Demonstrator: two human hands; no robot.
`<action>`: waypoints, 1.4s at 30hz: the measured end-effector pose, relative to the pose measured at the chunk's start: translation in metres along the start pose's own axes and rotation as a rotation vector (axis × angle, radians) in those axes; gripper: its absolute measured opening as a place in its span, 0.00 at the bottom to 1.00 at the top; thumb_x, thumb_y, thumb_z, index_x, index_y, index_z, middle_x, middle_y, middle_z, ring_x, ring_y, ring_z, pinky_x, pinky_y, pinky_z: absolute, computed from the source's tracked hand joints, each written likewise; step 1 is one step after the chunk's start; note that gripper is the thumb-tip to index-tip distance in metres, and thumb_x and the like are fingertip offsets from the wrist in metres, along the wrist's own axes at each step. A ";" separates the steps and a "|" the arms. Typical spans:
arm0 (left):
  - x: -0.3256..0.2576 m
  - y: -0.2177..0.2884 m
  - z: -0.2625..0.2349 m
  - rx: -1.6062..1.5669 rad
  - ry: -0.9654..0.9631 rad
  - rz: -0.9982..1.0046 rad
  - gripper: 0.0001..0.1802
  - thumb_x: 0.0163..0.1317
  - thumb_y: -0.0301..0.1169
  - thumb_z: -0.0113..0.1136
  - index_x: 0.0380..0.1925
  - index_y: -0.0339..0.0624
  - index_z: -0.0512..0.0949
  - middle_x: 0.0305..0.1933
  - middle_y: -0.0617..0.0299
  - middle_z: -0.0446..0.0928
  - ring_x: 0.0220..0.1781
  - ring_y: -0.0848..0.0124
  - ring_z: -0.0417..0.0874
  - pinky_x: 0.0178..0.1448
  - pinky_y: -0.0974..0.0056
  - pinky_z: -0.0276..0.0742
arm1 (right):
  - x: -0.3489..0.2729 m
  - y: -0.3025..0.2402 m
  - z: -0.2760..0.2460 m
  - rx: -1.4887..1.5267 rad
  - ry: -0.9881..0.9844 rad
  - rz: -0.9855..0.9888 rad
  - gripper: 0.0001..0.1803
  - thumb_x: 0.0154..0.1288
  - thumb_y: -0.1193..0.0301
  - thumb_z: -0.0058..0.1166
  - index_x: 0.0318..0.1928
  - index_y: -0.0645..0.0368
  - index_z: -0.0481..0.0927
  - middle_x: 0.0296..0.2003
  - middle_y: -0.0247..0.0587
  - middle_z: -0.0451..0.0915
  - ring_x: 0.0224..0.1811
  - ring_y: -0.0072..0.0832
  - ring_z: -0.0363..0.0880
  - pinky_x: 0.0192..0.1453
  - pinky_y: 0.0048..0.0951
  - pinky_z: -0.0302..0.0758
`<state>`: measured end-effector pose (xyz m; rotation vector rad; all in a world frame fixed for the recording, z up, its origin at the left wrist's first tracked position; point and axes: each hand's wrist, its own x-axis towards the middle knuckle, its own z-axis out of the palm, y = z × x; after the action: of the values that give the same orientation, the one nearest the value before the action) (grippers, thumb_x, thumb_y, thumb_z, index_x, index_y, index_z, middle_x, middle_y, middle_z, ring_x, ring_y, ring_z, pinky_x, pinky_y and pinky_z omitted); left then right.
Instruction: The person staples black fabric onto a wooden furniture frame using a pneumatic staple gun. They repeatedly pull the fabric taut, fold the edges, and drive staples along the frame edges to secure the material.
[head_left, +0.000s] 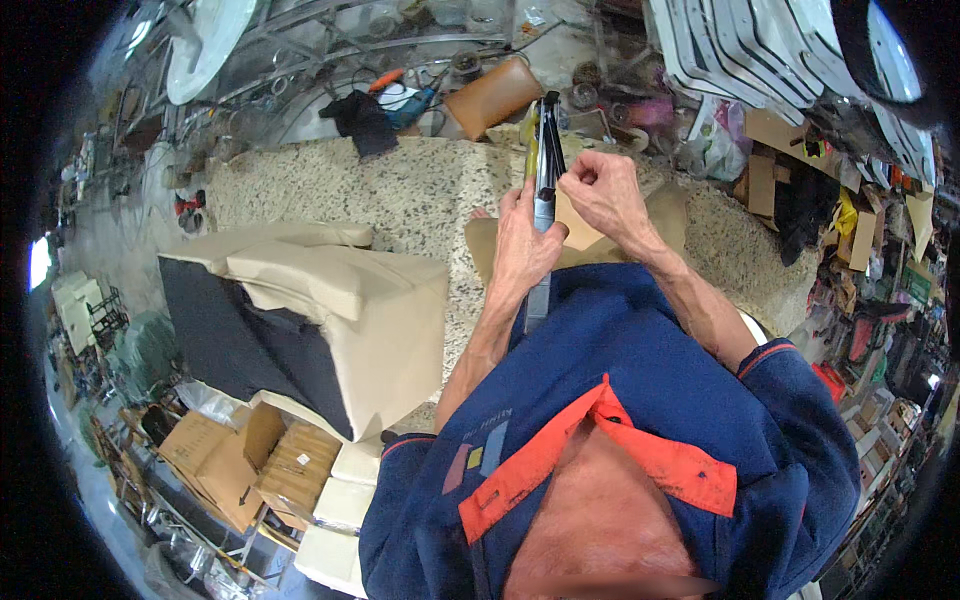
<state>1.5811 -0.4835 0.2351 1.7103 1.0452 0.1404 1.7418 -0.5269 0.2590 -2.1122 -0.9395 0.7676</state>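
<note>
My left hand (525, 245) is wrapped around a long, slim grey-and-black tool with a yellowish side, which looks like a staple gun (547, 160). It points away from me, over the speckled work surface (400, 190). Just right of it, my right hand (608, 195) is closed, thumb and fingers pinched together beside the tool's black part. Whatever those fingers hold is too small to make out. Beneath my hands lies a tan piece (580, 232), partly hidden by them. To the left rests a cream upholstered seat part (385, 300) with a black fabric underside (260, 340).
Along the far edge lie a black cloth (363, 122), a blue power drill (415, 105) and a brown padded piece (493, 97). White curved panels (740, 50) stand at the far right. Cardboard boxes (215, 455) and white padded blocks (335, 545) are at the lower left.
</note>
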 end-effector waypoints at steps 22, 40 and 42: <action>-0.092 -0.089 -0.292 -0.359 0.404 -0.065 0.31 0.53 0.29 0.65 0.60 0.33 0.77 0.36 0.55 0.83 0.35 0.70 0.83 0.40 0.62 0.80 | 0.077 -0.191 0.273 0.812 -0.774 0.325 0.15 0.74 0.64 0.56 0.52 0.62 0.81 0.45 0.41 0.85 0.45 0.32 0.84 0.54 0.39 0.81; -0.070 -0.109 -0.429 -1.047 1.368 -0.126 0.20 0.75 0.36 0.59 0.59 0.33 0.78 0.49 0.61 0.84 0.46 0.71 0.84 0.54 0.64 0.81 | 0.180 -0.399 0.520 0.780 -1.224 0.346 0.08 0.66 0.68 0.60 0.30 0.54 0.78 0.26 0.30 0.78 0.28 0.25 0.78 0.36 0.33 0.80; -0.044 -0.115 -0.442 -1.148 1.519 -0.075 0.18 0.76 0.38 0.58 0.55 0.35 0.80 0.44 0.63 0.84 0.40 0.72 0.83 0.50 0.64 0.81 | 0.152 -0.410 0.511 0.801 -1.291 0.204 0.07 0.65 0.68 0.60 0.32 0.55 0.78 0.26 0.32 0.78 0.27 0.26 0.78 0.33 0.32 0.77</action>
<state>1.2433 -0.1915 0.3420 0.2567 1.5241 1.7855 1.2958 -0.0236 0.2427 -0.8520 -0.7418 2.2539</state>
